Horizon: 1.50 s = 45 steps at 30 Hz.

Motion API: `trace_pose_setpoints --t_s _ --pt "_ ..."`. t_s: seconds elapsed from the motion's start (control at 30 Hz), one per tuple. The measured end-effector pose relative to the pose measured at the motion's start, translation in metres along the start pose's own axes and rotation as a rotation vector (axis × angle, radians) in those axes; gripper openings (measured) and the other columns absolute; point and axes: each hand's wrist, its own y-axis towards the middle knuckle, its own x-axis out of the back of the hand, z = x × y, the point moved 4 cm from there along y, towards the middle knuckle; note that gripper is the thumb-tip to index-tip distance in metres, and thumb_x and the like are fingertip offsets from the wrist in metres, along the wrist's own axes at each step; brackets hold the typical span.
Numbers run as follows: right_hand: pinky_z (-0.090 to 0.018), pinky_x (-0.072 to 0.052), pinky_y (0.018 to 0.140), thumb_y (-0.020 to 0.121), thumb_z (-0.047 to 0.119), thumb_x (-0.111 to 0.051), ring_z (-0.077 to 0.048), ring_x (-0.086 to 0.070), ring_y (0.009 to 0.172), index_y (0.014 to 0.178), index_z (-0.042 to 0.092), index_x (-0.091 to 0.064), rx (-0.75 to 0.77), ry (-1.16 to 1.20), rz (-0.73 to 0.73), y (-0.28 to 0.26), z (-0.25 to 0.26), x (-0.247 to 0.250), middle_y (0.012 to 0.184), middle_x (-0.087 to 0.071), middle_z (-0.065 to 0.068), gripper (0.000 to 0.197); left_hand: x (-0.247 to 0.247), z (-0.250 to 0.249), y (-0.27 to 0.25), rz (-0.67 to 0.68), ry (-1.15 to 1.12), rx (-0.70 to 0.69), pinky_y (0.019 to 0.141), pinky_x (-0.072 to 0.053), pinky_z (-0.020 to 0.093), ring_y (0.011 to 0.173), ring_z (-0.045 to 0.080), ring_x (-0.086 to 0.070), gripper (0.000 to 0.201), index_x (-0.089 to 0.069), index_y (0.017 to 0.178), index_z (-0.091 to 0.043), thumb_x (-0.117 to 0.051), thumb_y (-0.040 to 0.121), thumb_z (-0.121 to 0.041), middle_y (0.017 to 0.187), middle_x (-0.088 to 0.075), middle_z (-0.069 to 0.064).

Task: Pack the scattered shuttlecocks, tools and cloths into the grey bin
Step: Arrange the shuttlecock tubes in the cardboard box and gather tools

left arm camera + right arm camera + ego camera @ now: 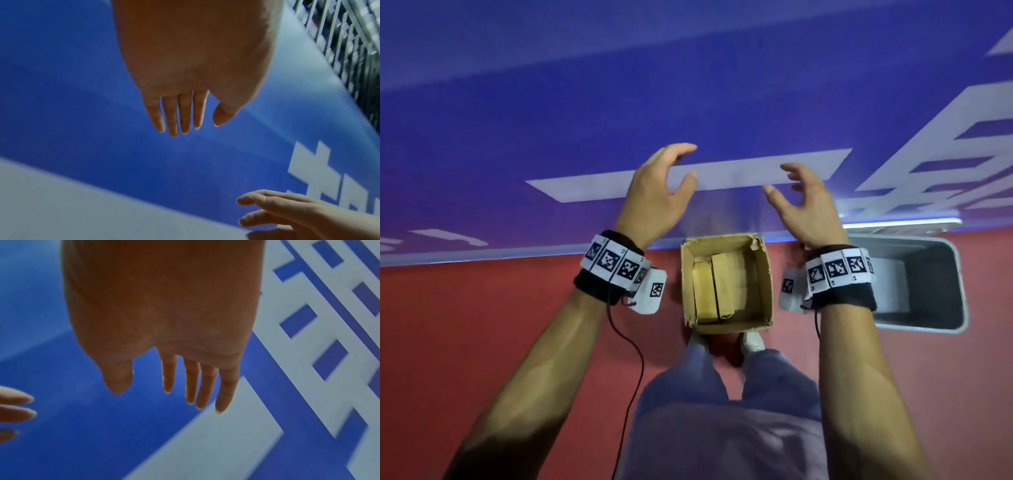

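Nearest us, at the bottom of the head view, our two bare forearms rise from the frame's lower corners, each banded at the wrist with black cloth and printed marker tags. Our left hand [657, 192] sits left of centre, fingers loosely bent and spread, holding nothing; the left wrist view shows its fingers [174, 113] hanging straight over blue. Our right hand [804, 205] mirrors it right of centre, palm inward, fingers relaxed and apart, also empty. Both hover raised before the blue banner wall with large white lettering [688, 102], palms facing each other. We judge this a ready posture between picks, not a reach at anything.

Grey rectangular plastic bin [948, 318]: right edge of the frame, standing on the red floor [482, 325] against the foot of the wall. Its mouth is open; our right wrist covers its near left part, and what we see of its inside looks pale and bare.

No shuttlecocks, tools or cloths show in any view; where they lie, we cannot tell.

Centre frame, between our wrists: an open brown cardboard box with torn edges [763, 274], holding tan blocks. It stands just in front of our shoes and just left of the bin. A black cable trails from the left wristband.
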Motion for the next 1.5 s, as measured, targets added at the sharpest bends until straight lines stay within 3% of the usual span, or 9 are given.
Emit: trace_pose_setpoints --t_s 0.13,0.33,0.53,0.73,0.83,0.93,1.07,1.27,1.5 --pt "-0.030 -0.045 0.100 0.094 0.047 -0.068 -0.017 -0.057 0.121 0.137 0.022 -0.056 0.054 -0.005 -0.074 -0.021 0.066 0.039 0.134 -0.060 0.000 0.051 0.057 -0.040 -0.006 -0.037 0.022 -0.088 0.104 -0.047 0.031 0.117 0.008 -0.060 0.037 -0.063 0.133 -0.019 -0.062 0.098 -0.031 0.127 -0.065 -0.008" --pt "-0.041 -0.046 0.108 0.095 0.051 -0.063 -0.020 -0.056 0.127 0.137 0.020 -0.055 0.064 -0.080 -0.186 -0.065 0.111 0.054 0.137 -0.058 -0.002 0.053 0.082 -0.055 -0.009 0.091 0.004 -0.204 0.104 -0.048 0.030 0.117 0.008 -0.059 0.040 -0.061 0.134 -0.023 -0.065 0.096 -0.035 0.127 -0.063 -0.009" --pt "-0.038 -0.046 0.106 0.096 0.048 -0.064 -0.023 -0.059 0.122 0.134 0.018 -0.059 -0.112 -0.109 -0.448 -0.143 0.112 0.058 0.132 -0.062 -0.005 0.049 0.050 -0.077 -0.016 0.383 0.011 -0.369 0.105 -0.047 0.034 0.123 0.012 -0.056 0.045 -0.057 0.138 -0.023 -0.066 0.096 -0.036 0.132 -0.061 -0.007" --pt "-0.040 -0.048 0.104 0.092 0.051 -0.062 -0.021 -0.059 0.120 0.131 0.018 -0.061 -0.431 -0.141 -0.692 -0.271 0.081 0.082 0.128 -0.063 -0.005 0.051 -0.036 -0.144 -0.077 0.716 -0.018 -0.595 0.107 -0.046 0.038 0.126 0.015 -0.056 0.050 -0.057 0.138 -0.022 -0.064 0.094 -0.043 0.135 -0.061 -0.004" --pt "-0.033 -0.046 0.100 0.094 0.047 -0.064 -0.021 -0.059 0.119 0.132 0.015 -0.060 -0.576 -0.160 -0.832 -0.353 0.069 0.100 0.130 -0.062 -0.006 0.049 -0.076 -0.190 -0.134 0.873 -0.044 -0.737 0.107 -0.044 0.033 0.125 0.015 -0.055 0.048 -0.056 0.138 -0.020 -0.066 0.094 -0.037 0.135 -0.060 -0.003" --pt "-0.036 -0.046 0.102 0.096 0.049 -0.062 -0.022 -0.058 0.121 0.133 0.017 -0.059 -0.732 -0.161 -0.978 -0.447 0.061 0.112 0.133 -0.060 -0.007 0.049 -0.107 -0.234 -0.204 1.020 -0.077 -0.884 0.106 -0.037 0.020 0.126 0.012 -0.054 0.047 -0.057 0.138 -0.017 -0.067 0.095 -0.032 0.138 -0.059 -0.003" --pt "-0.039 -0.045 0.106 0.097 0.048 -0.061 -0.022 -0.057 0.124 0.133 0.017 -0.059 -0.927 -0.146 -1.191 -0.583 0.057 0.113 0.134 -0.059 -0.007 0.048 -0.139 -0.280 -0.310 1.190 -0.100 -1.094 0.111 -0.043 0.034 0.126 0.013 -0.056 0.046 -0.058 0.136 -0.017 -0.066 0.095 -0.035 0.136 -0.061 -0.002" --pt "-0.040 -0.046 0.106 0.096 0.046 -0.064 -0.024 -0.058 0.123 0.130 0.015 -0.061 -1.167 -0.105 -1.459 -0.785 0.069 0.079 0.133 -0.061 -0.009 0.046 -0.148 -0.320 -0.491 1.432 -0.117 -1.344 0.110 -0.046 0.041 0.127 0.015 -0.055 0.048 -0.056 0.139 -0.020 -0.063 0.096 -0.040 0.138 -0.058 -0.003" --pt "-0.039 -0.050 0.101 0.093 0.041 -0.068 -0.024 -0.061 0.116 0.128 0.017 -0.062 -1.297 -0.065 -1.717 -0.960 0.086 0.029 0.128 -0.063 -0.006 0.043 -0.139 -0.332 -0.664 1.561 -0.125 -1.524 0.110 -0.046 0.044 0.130 0.016 -0.054 0.049 -0.054 0.140 -0.020 -0.062 0.097 -0.042 0.141 -0.057 -0.002"
